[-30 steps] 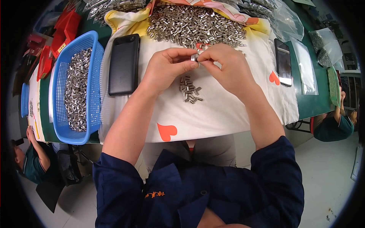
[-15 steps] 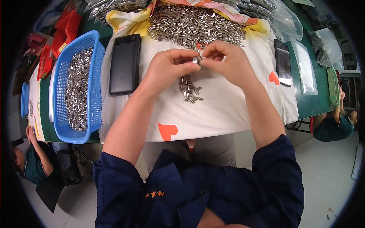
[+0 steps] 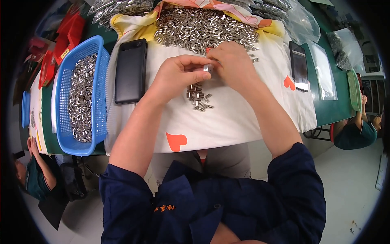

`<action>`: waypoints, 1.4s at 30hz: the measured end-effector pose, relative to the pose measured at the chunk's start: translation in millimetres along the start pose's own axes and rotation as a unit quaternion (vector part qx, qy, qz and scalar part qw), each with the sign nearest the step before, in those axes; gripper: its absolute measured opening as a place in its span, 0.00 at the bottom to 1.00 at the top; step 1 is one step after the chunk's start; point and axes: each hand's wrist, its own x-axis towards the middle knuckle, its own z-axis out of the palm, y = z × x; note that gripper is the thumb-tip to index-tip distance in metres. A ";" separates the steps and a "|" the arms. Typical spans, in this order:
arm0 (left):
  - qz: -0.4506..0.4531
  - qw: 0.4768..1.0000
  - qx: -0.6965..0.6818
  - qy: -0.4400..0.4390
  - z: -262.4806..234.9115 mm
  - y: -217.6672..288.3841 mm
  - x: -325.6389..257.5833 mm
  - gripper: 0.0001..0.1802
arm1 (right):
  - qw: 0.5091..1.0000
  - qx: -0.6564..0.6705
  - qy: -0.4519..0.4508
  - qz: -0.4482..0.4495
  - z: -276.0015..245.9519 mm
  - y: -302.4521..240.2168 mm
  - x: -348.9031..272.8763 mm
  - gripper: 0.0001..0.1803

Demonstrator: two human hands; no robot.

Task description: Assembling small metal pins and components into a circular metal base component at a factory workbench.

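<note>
Presently, left hand (image 3: 175, 77) pinched a ring (image 3: 207, 68) at its fingertips. Right hand (image 3: 237, 67) sat just right of the ring, fingertips partly hidden, grip unclear. Ring's axis: not readable. Pile (image 3: 198, 97) lay near, heap (image 3: 207, 28) far.

Forearms (image 3: 135, 128) inward, left fingers (image 3: 193, 61) in a pinch, right fingers (image 3: 219, 53) alongside.

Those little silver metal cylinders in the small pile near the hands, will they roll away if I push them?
The little silver metal cylinders may roll, since their sides look rounded. They could feel slippery, because they look smooth and shiny. The creased white cloth underneath might slow them.
</note>
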 end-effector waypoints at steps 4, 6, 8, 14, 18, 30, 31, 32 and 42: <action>-0.001 0.999 -0.046 0.019 -5.8 -6.1 2.1 0.15 | 1.000 0.009 -0.007 -0.025 -2.9 -0.7 2.1 0.02; -0.003 0.998 -0.046 0.035 -6.6 -5.0 3.5 0.16 | 0.966 0.176 -0.053 0.182 -15.0 -4.3 2.5 0.04; -0.004 0.998 -0.046 0.050 -7.8 -6.0 5.0 0.17 | 0.947 0.256 -0.050 0.187 -25.8 -8.9 3.6 0.05; 0.029 0.997 -0.054 0.052 -8.2 -10.4 6.0 0.17 | 0.926 0.336 -0.049 0.165 -26.9 -16.7 1.9 0.06; 0.030 0.997 -0.054 0.047 -7.3 -11.1 5.2 0.16 | 0.934 0.320 -0.046 0.155 -26.6 -18.7 1.9 0.05; 0.023 0.998 -0.031 0.056 -2.1 -8.7 4.3 0.16 | 0.992 0.126 0.013 0.002 -23.1 -20.6 -1.8 0.05; 0.020 0.998 -0.010 0.057 -0.2 -8.2 4.7 0.16 | 0.992 0.125 0.014 0.003 -23.3 -20.3 -1.8 0.05; 0.019 0.998 -0.009 0.056 -0.8 -7.5 4.2 0.16 | 0.990 0.137 0.012 0.017 -22.7 -21.2 -1.6 0.05; -0.002 1.000 0.018 0.025 -1.1 -6.0 0.7 0.16 | 0.895 0.359 -0.143 0.221 -34.0 -4.1 4.5 0.06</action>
